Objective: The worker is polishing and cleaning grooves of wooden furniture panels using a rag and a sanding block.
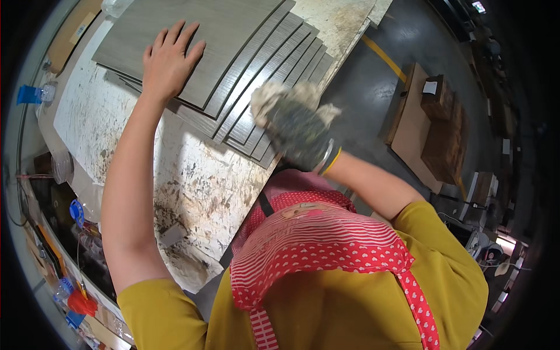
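Observation:
Grey wood-grain boards (207, 44) lie stacked on the workbench, fanned out so that several edges step toward the right. Bare and with fingers spread, my left hand (169, 61) rests flat on the top board. My right hand (298, 131) wears a dark, stained work glove with a yellow-edged cuff. It grips a crumpled off-white rag (269, 99) over the stepped right edges of the boards. The glove and rag cover part of those edges, and the fingertips are hidden in the cloth.
The paint-stained workbench (192, 181) ends in an edge on the right. Beyond it, brown boxes (446, 137) stand on a flat panel on the floor, near a yellow line (383, 57). Along the left side are a blue-capped bottle (36, 94) and a crumpled cloth (189, 265).

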Demonstrator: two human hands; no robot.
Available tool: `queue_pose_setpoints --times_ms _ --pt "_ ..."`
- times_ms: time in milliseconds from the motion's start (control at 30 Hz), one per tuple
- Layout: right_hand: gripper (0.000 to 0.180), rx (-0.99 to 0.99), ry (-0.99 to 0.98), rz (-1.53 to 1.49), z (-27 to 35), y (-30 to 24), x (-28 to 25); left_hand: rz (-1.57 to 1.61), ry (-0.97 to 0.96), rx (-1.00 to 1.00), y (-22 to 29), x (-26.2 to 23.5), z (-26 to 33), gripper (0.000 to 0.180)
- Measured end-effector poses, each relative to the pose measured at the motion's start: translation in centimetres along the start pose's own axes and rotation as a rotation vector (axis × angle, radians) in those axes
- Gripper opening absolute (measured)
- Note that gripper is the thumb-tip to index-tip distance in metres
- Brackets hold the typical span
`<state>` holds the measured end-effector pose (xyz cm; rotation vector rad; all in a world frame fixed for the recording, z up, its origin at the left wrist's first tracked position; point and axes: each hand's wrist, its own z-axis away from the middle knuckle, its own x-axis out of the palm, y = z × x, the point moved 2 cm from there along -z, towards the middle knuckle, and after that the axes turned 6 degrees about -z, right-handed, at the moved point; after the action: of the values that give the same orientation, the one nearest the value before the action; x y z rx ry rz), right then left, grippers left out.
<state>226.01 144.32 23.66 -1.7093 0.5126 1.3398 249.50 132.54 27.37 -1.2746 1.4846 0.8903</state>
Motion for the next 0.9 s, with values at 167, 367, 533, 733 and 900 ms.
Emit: queue_pose_setpoints --times_ms 167,367,533,733,900 --pt "0.042 -0.141 0.03 -1.824 1.3 -3.5 1.7 -0.014 0.022 -0.006 -0.3 1.0 0.1 0.05" --pt "0.023 -0.201 0.047 -1.298 -0.1 -1.7 -1.0 0.003 0.068 0.024 -0.5 0.7 0.1 0.051" --pt "0.022 0.172 -0.211 -1.022 4.8 -2.3 5.4 -0.011 0.073 0.041 0.1 1.3 0.0 0.052" --pt "0.037 -0.213 0.13 -0.536 3.8 3.0 -5.9 -0.013 0.036 -0.007 -0.7 1.1 0.5 0.05" --pt "0.016 -0.17 0.554 0.029 2.0 4.4 -2.2 -0.009 0.053 0.017 0.3 0.9 -0.7 0.049"
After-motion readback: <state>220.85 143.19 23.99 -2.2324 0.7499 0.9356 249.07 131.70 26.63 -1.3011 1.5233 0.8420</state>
